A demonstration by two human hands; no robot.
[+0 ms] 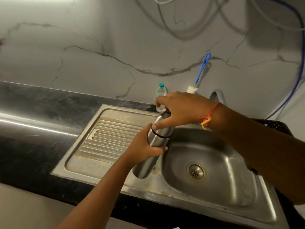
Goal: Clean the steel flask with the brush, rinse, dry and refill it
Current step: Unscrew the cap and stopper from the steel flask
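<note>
Opening step, by the look: left hand (142,146) grip clasped the steel flask (156,138) mid-body, tilted over the sink (222,146) where drainboard meets basin, and right hand (181,108) grip wrapped its top end, likely unscrewing. The next move called for getting the lid off, then fetching the brush (202,68) leaning on the wall behind. The right palm hid the lid and most of the tap (217,95).

Person's two forearms, bare from wrist to frame edge. Left hand (143,147) and right hand (179,109) likewise bare. Right wrist carries thin red-orange thread (212,111), single strand running slantwise across wrist. Thread gathers into knot at lower edge, with short yellow-and-orange tuft (205,123) hanging loose from it.
</note>
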